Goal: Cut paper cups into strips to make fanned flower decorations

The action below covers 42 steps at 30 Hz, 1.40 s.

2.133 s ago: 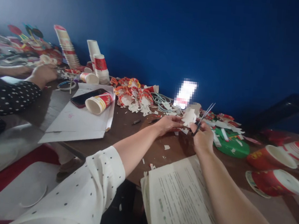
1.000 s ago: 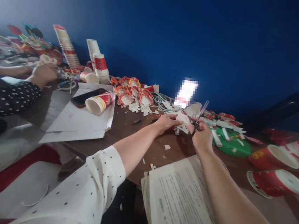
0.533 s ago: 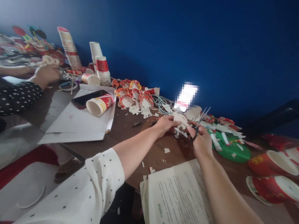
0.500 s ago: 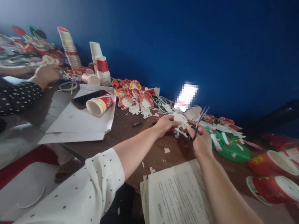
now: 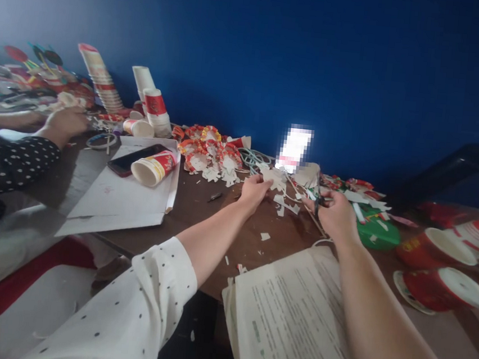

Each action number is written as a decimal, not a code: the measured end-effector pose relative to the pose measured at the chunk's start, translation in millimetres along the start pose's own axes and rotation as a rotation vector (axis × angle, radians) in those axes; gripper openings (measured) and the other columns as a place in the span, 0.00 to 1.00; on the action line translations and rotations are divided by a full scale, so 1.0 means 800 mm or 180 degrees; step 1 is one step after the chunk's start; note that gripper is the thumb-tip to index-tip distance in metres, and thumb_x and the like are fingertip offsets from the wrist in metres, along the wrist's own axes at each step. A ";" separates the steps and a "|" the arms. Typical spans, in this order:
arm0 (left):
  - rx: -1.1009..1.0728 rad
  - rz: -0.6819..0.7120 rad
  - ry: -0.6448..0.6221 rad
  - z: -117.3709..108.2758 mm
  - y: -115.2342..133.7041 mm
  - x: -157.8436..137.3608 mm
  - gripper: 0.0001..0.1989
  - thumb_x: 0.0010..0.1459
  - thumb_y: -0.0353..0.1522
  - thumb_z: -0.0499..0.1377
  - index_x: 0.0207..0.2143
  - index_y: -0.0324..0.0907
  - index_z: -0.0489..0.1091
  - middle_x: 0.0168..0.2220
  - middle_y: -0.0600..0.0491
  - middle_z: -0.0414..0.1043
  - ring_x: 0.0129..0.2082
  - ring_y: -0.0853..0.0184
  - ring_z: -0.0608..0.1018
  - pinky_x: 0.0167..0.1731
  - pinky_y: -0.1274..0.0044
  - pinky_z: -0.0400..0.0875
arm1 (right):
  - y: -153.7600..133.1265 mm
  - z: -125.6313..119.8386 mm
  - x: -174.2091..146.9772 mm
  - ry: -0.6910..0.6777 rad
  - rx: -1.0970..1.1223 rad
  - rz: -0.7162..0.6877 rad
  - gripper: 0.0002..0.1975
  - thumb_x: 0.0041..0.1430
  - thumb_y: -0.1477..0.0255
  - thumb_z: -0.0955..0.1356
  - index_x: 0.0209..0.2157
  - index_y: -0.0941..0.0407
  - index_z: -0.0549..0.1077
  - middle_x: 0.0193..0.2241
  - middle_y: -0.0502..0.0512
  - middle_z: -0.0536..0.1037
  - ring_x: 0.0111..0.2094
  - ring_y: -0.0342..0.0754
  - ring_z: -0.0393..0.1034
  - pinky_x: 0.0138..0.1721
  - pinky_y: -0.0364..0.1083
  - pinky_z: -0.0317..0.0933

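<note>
My left hand (image 5: 255, 193) pinches a white paper cutout (image 5: 275, 177) with a jagged edge, just in front of the bright phone screen. To its right, my right hand (image 5: 340, 214) is closed on dark-handled scissors (image 5: 316, 205), apart from the cutout. The scissors point upward; how far their blades are spread is too blurred to tell. Paper scraps (image 5: 286, 205) lie on the table between the hands. Left of my left hand is a heap of red-and-white cut paper pieces (image 5: 214, 152).
A lit phone (image 5: 295, 148) stands by the blue wall. Paper cups (image 5: 151, 170) lie or stand at left and right. Printed sheets (image 5: 290, 314) overhang the near table edge. Markers lie on a green plate (image 5: 376, 232). At far left, another person's hand (image 5: 64, 125) works.
My right hand has moved right with the scissors, away from the cutout. My left hand has shifted slightly left and up with the cutout still in it.
</note>
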<state>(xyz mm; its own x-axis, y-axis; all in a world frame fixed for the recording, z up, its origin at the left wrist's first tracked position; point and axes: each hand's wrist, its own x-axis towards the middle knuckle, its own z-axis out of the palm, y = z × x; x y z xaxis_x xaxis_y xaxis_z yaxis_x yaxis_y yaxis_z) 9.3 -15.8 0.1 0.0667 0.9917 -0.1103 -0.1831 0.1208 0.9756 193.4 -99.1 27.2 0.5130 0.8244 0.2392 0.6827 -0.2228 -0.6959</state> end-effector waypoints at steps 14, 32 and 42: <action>0.0706 0.0198 -0.0063 -0.003 -0.006 -0.001 0.09 0.53 0.34 0.61 0.24 0.41 0.66 0.20 0.57 0.65 0.19 0.73 0.67 0.23 0.80 0.62 | 0.038 -0.025 0.028 0.0090 -0.1638 -0.0078 0.08 0.41 0.63 0.73 0.27 0.48 0.82 0.25 0.58 0.80 0.29 0.56 0.74 0.30 0.50 0.61; 0.1005 0.0468 -0.0234 -0.003 -0.019 0.008 0.09 0.52 0.36 0.60 0.24 0.42 0.64 0.20 0.58 0.65 0.20 0.70 0.69 0.27 0.78 0.61 | 0.047 -0.011 0.028 -0.0805 -0.0507 -0.0080 0.13 0.38 0.64 0.77 0.30 0.51 0.81 0.26 0.52 0.82 0.29 0.53 0.76 0.28 0.46 0.64; 0.1709 0.1037 -0.0468 0.000 -0.018 0.003 0.12 0.50 0.34 0.62 0.21 0.42 0.61 0.21 0.59 0.62 0.25 0.71 0.64 0.30 0.78 0.57 | 0.030 0.007 0.011 0.0123 -0.0958 -0.0425 0.12 0.55 0.62 0.67 0.36 0.50 0.81 0.34 0.56 0.83 0.35 0.55 0.76 0.35 0.49 0.64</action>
<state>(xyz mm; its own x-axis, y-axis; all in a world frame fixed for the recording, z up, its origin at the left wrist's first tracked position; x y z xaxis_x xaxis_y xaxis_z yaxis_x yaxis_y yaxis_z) 11.8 -15.6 -14.5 0.2312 0.9526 0.1975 0.2971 -0.2625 0.9180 211.2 -94.5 8.9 0.4240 0.8376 0.3445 0.8654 -0.2626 -0.4267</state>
